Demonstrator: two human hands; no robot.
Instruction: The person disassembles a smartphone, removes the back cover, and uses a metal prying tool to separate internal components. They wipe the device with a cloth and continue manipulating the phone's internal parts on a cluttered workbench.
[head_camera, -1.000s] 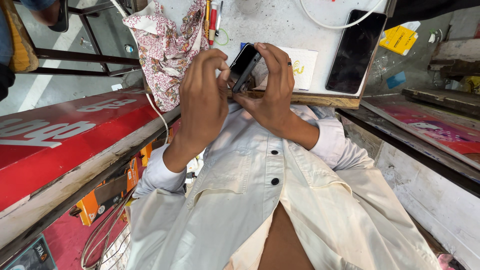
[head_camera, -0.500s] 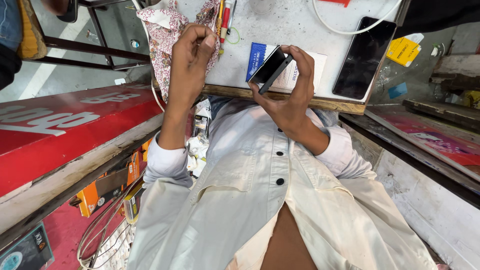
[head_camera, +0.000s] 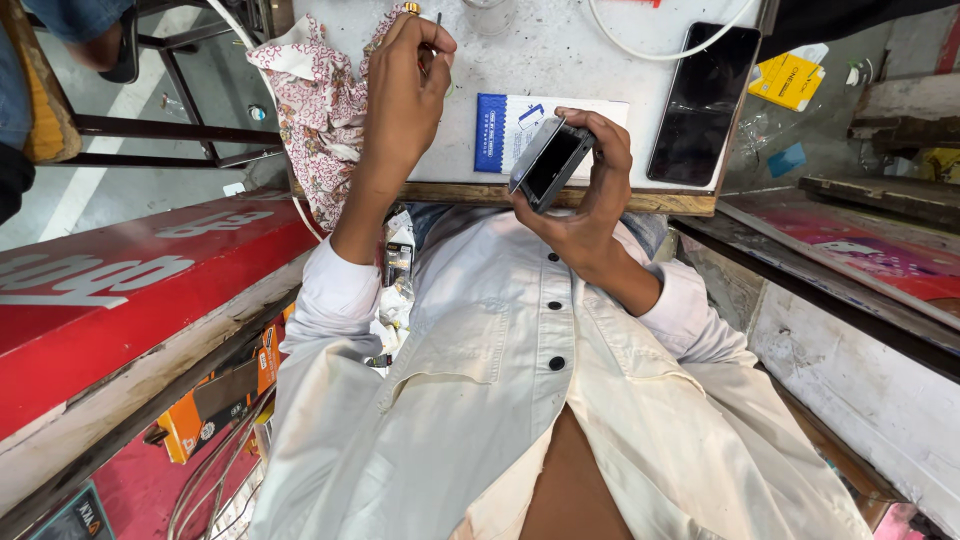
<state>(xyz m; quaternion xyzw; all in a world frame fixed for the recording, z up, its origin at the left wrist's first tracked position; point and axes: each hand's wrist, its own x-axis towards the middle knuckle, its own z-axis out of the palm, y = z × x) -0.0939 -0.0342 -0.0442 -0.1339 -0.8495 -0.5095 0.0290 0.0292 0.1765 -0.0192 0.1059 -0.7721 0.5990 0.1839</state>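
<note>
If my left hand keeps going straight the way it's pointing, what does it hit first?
Likely the white tabletop. The left hand pinches a thin tool, fingers aimed toward the table's far side; the floral cloth lies beside it. Depth is unclear.

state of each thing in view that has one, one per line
small phone: held tilted in the right hand, back partly lifted at one edge
thin tool: pinched in the left hand, raised above the bench
big phone: lying flat, screen dark
blue and white box: flat, shut
floral cloth: crumpled, hanging over the bench edge
white cable: loose, curved across the bench
</note>
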